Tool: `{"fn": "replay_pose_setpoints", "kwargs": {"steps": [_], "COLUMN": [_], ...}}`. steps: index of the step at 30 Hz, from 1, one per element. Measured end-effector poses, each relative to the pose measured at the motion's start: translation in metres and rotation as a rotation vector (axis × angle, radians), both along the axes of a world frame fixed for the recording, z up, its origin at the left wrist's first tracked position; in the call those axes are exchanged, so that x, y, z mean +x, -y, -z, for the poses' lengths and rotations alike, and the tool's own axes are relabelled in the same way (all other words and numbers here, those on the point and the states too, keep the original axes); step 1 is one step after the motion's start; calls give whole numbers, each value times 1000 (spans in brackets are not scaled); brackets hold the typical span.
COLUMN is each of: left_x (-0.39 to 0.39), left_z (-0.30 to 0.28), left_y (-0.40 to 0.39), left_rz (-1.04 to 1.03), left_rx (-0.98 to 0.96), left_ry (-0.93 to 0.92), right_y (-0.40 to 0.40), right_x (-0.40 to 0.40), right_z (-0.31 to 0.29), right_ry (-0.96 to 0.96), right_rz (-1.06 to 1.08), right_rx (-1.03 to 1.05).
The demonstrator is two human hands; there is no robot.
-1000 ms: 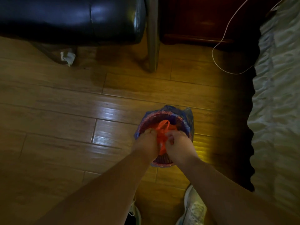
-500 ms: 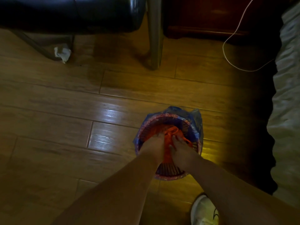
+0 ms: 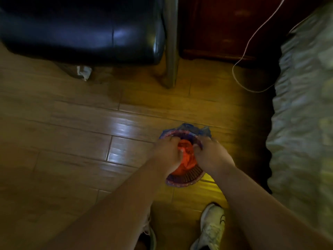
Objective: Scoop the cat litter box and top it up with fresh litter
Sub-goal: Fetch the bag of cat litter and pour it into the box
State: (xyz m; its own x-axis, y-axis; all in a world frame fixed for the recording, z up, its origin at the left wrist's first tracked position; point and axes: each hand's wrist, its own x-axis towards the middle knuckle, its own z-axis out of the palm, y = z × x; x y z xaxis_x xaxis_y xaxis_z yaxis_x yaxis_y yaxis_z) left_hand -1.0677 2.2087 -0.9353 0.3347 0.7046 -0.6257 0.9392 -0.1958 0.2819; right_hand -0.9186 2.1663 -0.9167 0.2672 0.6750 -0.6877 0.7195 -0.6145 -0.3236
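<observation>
Two hands work inside a small slatted bin [image 3: 187, 177] on the wooden floor [image 3: 72, 141]; the left hand [image 3: 168, 156] and right hand [image 3: 210, 156] each curl their fingers into an orange bag [image 3: 186, 156], pinching its bunched plastic; a blue liner [image 3: 187, 128] folds over the bin's rim; a white shoe [image 3: 213, 230] stands just below.

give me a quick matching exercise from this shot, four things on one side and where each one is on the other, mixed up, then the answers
Things:
1. orange bag
2. white cable
3. crumpled tissue
4. white shoe

Places:
A. on the floor under the dark seat
B. inside the small bin, between both hands
C. near the bottom edge, below the bin
D. looping down by the bed

Pairs: 1-B, 2-D, 3-A, 4-C
</observation>
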Motion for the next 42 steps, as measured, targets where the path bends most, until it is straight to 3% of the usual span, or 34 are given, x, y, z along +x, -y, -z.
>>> {"fn": "replay_pose_setpoints", "kwargs": {"steps": [10, 19, 23, 26, 30, 42], "left_x": [15, 24, 34, 36, 43, 54], "left_z": [-361, -695, -806, -855, -882, -916], "left_y": [-45, -9, 11, 29, 47, 30], "left_rz": [22, 23, 80, 68, 79, 340], "left_rx": [196, 455, 580, 681, 706, 657], "left_ry": [171, 334, 402, 541, 537, 660], "right_y": [-29, 18, 47, 66, 91, 127], "right_x": [23, 45, 66, 70, 71, 58], "right_z": [-363, -667, -772, -830, -874, -899], "right_ry": [48, 188, 272, 303, 363, 460], "right_rz": [-34, -7, -44, -69, -35, 290], "right_rx": [170, 435, 580, 707, 797, 771]}}
